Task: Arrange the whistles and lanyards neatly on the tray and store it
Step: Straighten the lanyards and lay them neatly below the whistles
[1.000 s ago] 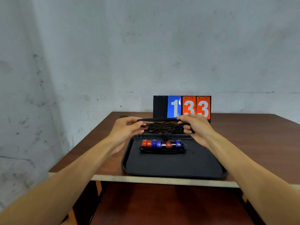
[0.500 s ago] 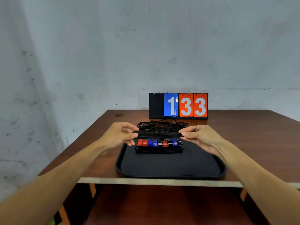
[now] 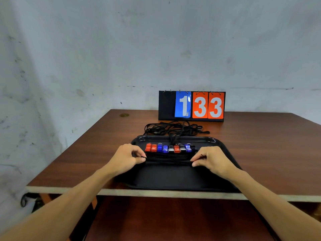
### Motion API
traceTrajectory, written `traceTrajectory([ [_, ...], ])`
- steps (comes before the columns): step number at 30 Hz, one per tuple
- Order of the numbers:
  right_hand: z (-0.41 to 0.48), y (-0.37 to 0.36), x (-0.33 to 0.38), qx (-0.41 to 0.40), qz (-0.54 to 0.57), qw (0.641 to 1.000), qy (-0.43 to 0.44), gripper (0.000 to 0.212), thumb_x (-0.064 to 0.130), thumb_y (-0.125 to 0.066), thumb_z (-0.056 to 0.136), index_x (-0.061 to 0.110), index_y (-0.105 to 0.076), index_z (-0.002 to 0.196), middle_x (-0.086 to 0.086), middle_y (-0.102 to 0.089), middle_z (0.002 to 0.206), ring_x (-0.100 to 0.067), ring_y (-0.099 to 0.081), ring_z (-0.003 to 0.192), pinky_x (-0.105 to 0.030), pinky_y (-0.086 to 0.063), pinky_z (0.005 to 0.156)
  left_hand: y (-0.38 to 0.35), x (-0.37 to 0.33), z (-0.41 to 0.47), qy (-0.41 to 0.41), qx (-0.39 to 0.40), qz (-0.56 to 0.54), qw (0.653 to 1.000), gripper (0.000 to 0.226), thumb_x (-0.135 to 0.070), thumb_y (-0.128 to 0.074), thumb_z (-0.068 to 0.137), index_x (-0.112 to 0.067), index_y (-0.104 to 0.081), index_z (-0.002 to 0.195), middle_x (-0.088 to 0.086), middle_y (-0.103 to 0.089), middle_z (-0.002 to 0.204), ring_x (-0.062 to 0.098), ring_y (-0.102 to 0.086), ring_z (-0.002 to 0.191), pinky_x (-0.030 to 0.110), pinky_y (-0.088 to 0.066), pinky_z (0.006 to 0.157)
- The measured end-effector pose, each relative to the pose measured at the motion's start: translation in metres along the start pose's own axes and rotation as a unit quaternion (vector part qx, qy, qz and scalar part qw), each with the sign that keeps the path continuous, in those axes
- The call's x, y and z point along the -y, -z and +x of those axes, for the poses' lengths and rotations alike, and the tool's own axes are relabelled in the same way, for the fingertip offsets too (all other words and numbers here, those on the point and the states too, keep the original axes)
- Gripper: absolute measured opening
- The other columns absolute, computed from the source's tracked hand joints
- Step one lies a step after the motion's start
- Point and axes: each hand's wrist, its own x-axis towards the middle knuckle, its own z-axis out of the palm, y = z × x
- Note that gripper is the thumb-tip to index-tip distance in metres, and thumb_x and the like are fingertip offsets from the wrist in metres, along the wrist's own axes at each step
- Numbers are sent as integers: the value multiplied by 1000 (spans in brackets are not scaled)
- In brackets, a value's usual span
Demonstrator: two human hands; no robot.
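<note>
Reaching over the near side of the tray [image 3: 173,180], the person is holding a black lanyard bundle [image 3: 168,160] by its two ends. The left hand [image 3: 127,159] is pinching the left end between thumb and finger. The right hand [image 3: 211,160] is pinching the right end the same way. The bundle seems to be lying flat on the tray, running straight from left to right between the hands. Each hand is equally near its own end.

Just past the bundle, the whistles [image 3: 170,148] are sitting in a row running the same way, with red, blue and black ones side by side. So the bundle is lining up with the row, and I think letting go is coming next.

Farther back, more lanyards [image 3: 173,128] are lying in a messy pile on the table [image 3: 260,145], past the tray's far rim and straight ahead of both hands. A scoreboard [image 3: 191,106] is standing behind the pile.
</note>
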Motion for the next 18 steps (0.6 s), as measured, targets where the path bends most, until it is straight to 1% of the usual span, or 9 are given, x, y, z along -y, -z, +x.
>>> traceTrajectory([
  [2,0,-5,-5,-38,6,999,15,13,15,-80,73,19,-78,85,7,-66,80,-4,-61,75,-14,-45,71,-4,5,2,-6,-21,-3,1000,17,-15,-76,78,-31,-71,76,-10,-66,82,5,-54,86,14,-35,71],
  [4,2,-10,-7,-59,-16,998,26,12,16,-77,77,20,-78,88,9,-63,81,-3,-58,71,-9,-42,67,-7,8,4,-18,-39,3,999,17,-15,-76,78,-32,-72,77,-13,-66,83,3,-53,86,10,-32,71],
  [6,4,-14,-8,-63,-49,996,31,13,17,-72,82,20,-76,94,8,-61,84,-3,-55,70,-6,-40,65,-9,11,6,-32,-49,26,998,14,-16,-75,79,-30,-74,80,-16,-65,81,1,-53,84,5,-32,70],
  [8,5,-16,-8,-61,-70,995,28,14,18,-69,85,20,-74,99,6,-62,88,-5,-55,73,-6,-39,63,-10,11,7,-34,-62,27,997,12,-17,-75,78,-27,-75,84,-16,-66,79,1,-54,83,4,-32,71],
  [10,5,-15,-8,-67,-74,995,22,13,19,-69,85,21,-70,98,4,-63,88,-8,-55,73,-8,-38,64,-10,10,6,-30,-73,6,997,12,-18,-77,77,-26,-73,84,-15,-68,74,2,-57,81,6,-31,73],
  [12,5,-15,-8,-68,-78,995,14,7,19,-68,85,21,-65,91,6,-61,85,-9,-53,72,-13,-42,66,-11,10,5,-26,-77,-3,997,10,-19,-77,76,-26,-72,82,-15,-68,71,2,-58,79,11,-33,73],
  [15,4,-15,-8,-63,-110,992,12,4,24,-65,87,24,-64,90,10,-57,87,-7,-51,80,-26,-48,77,-10,9,3,-20,-80,-5,997,7,-19,-77,78,-24,-73,81,-16,-67,73,3,-55,82,14,-33,69],
  [16,3,-15,-7,-61,-117,991,13,5,25,-64,88,24,-64,92,10,-57,89,-7,-51,85,-27,-48,80,-10,9,3,-19,-81,-10,996,7,-18,-77,78,-24,-73,81,-15,-67,74,2,-55,82,16,-34,71],
  [18,2,-14,-7,-64,-121,990,15,8,26,-64,88,24,-65,95,9,-57,95,-8,-50,94,-27,-46,86,-10,9,1,-15,-83,-26,996,7,-17,-77,78,-21,-73,82,-14,-68,76,-1,-57,81,21,-35,80],
])
